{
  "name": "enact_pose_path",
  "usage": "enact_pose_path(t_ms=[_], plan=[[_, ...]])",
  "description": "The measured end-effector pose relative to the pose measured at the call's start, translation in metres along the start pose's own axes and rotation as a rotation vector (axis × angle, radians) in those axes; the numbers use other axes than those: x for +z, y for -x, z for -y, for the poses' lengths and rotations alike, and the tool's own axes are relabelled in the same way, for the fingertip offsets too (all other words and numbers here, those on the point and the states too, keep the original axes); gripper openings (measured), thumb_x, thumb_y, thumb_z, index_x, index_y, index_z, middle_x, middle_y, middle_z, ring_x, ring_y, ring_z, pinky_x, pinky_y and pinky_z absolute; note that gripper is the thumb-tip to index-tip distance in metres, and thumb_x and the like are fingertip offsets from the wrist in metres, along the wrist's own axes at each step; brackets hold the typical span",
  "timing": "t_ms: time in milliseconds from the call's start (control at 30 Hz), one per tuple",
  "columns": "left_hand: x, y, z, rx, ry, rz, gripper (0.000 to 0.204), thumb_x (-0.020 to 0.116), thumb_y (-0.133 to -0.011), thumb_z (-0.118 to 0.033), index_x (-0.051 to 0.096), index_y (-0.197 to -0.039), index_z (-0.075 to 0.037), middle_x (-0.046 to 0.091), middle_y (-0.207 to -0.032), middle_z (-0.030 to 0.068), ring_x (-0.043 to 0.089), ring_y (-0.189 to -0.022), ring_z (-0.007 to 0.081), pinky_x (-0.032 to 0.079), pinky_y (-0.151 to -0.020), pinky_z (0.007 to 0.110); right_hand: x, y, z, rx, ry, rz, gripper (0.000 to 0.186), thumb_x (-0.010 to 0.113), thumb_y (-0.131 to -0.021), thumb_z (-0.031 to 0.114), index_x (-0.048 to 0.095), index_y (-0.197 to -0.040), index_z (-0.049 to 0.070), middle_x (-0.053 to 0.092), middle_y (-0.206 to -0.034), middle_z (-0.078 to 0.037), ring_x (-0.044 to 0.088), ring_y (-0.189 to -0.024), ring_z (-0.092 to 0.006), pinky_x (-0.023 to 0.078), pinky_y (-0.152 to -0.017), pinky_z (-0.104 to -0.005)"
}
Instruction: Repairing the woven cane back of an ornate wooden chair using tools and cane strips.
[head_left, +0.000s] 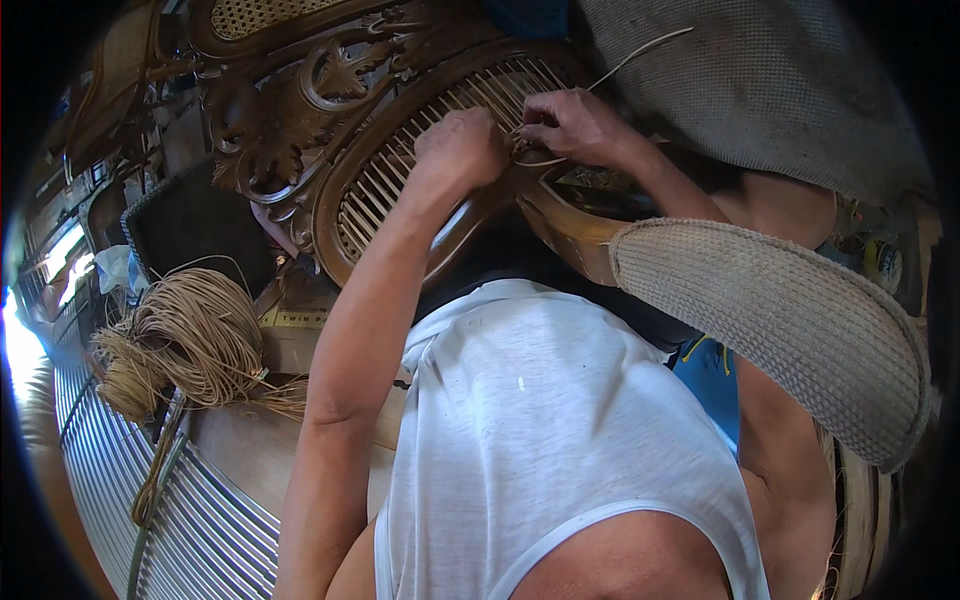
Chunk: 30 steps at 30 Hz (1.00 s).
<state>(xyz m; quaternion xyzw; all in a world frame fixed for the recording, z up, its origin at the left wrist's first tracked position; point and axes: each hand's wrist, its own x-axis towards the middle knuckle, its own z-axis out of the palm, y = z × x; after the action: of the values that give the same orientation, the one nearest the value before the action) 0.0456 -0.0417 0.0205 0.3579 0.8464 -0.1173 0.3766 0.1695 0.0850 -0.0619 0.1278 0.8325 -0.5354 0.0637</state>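
Note:
An oval carved wooden chair frame [330,225] lies in front of me, strung across with many pale cane strands [375,190]. My left hand [463,148] is closed in a fist over the strands near the frame's right part; what its fingers hold is hidden. Close beside it, my right hand [580,125] pinches a loose cane strand [645,50], whose long end sticks out to the upper right. A short piece of cane also shows below the right hand, by the frame's near rim.
Coils of cane [200,320] rest at the left, above a ribbed metallic surface [205,520]. Woven panels with rounded edges [770,310] stand at the right, one near my right arm. Another carved frame with cane mesh [260,15] is at the far left.

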Motion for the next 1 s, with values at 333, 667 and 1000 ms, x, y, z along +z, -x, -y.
enact_pose_path(t_ms=[333,667,1000], plan=[[-0.008,0.009,0.000,-0.003,-0.018,-0.073,0.046,0.065,-0.090,-0.042,0.073,-0.110,-0.001,0.070,-0.116,0.0231,0.068,-0.107,0.0387,0.056,-0.090,0.047,-0.024,-0.016,0.000,0.146,0.045,0.148,0.063,0.054,-0.097,0.062,0.070,-0.089,0.002,0.064,-0.069,-0.013,0.060,-0.065,-0.0235,0.048,-0.064,-0.0396],[-0.019,0.123,0.050,-0.140,-0.039,-0.248,0.045,0.063,-0.093,-0.047,0.067,-0.089,-0.002,0.070,-0.080,0.0197,0.068,-0.082,0.0396,0.050,-0.072,0.049,-0.008,0.005,0.027,-0.091,0.345,-0.031,0.017,0.069,-0.089,0.026,0.071,-0.087,0.009,0.070,-0.098,-0.008,0.068,-0.095,-0.0252,0.051,-0.080,-0.0404],[-0.017,0.203,0.107,-0.217,0.024,-0.396,0.040,0.066,-0.092,-0.044,0.065,-0.084,-0.004,0.068,-0.074,0.0158,0.066,-0.074,0.0376,0.048,-0.068,0.047,-0.012,0.012,0.025,-0.276,0.527,0.090,0.016,0.058,-0.090,0.003,0.069,-0.102,0.003,0.061,-0.114,-0.009,0.059,-0.108,-0.0283,0.048,-0.096,-0.0416]])
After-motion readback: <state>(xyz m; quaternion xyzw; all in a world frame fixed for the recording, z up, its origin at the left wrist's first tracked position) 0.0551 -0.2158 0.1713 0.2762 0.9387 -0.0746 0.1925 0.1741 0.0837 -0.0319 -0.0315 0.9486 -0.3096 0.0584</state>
